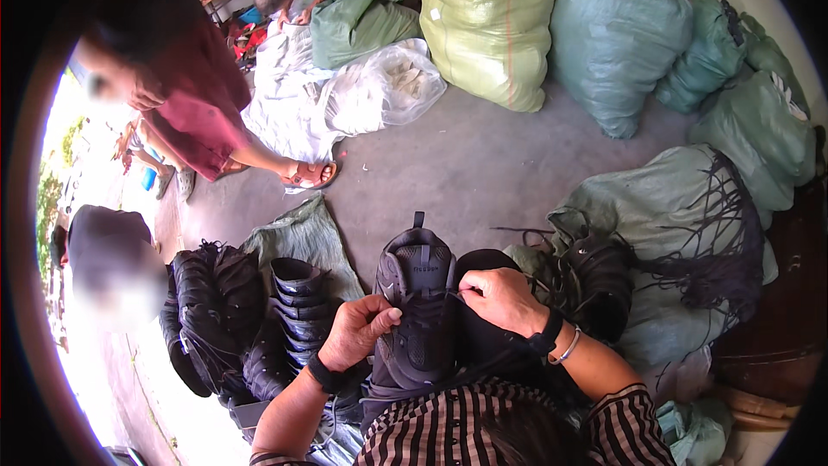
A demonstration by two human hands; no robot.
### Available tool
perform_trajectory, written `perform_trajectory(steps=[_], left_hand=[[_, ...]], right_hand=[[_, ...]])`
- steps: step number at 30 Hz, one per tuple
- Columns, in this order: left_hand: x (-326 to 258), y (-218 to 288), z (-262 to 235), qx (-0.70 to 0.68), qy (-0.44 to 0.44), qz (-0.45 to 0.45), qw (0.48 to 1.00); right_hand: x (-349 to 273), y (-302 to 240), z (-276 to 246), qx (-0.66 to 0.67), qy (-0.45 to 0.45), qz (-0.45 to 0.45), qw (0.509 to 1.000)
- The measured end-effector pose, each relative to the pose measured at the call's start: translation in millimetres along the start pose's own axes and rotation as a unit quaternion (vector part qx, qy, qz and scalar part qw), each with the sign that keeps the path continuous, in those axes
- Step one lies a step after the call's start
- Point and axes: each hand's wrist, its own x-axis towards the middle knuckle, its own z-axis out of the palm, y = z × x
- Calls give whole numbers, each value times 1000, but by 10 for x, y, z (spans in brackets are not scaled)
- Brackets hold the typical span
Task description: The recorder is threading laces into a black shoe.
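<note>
A black sneaker [420, 328] rests upright in front of my body, with its toe toward me and a pull loop at its far heel. Its padded tongue [426, 267] stands up in the opening. My left hand [360, 328] is closed at the shoe's left eyelet edge, thumb and fingers pinching there. My right hand [503, 300] is closed at the other side, with finger and thumb pinching a dark shoelace beside the tongue. Just behind the right hand lies a dark rounded thing [485, 264], partly covered by it.
Stacked black shoes [220, 293] and nested dark shoe parts [302, 319] stand at my left. More black shoes [604, 280] and a bundle of dark laces [720, 250] on a green sack [642, 194] lie right. Full sacks [487, 30] line the back; a person in sandals [310, 174] stands far left.
</note>
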Motion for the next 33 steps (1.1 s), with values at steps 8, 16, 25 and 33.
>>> perform_trajectory(steps=[8,16,25,33], left_hand=[[70,-66,48,-62,142,39,987],[42,29,-30,-71,64,-68,993],[125,-95,53,-58,96,-15,994],[233,248,129,433,185,175,864]], right_hand=[[-30,19,69,48,30,-55,997],[5,-74,106,19,9,-70,997],[32,7,32,78,-72,-30,994],[68,-39,-53,-36,-63,-117,990]])
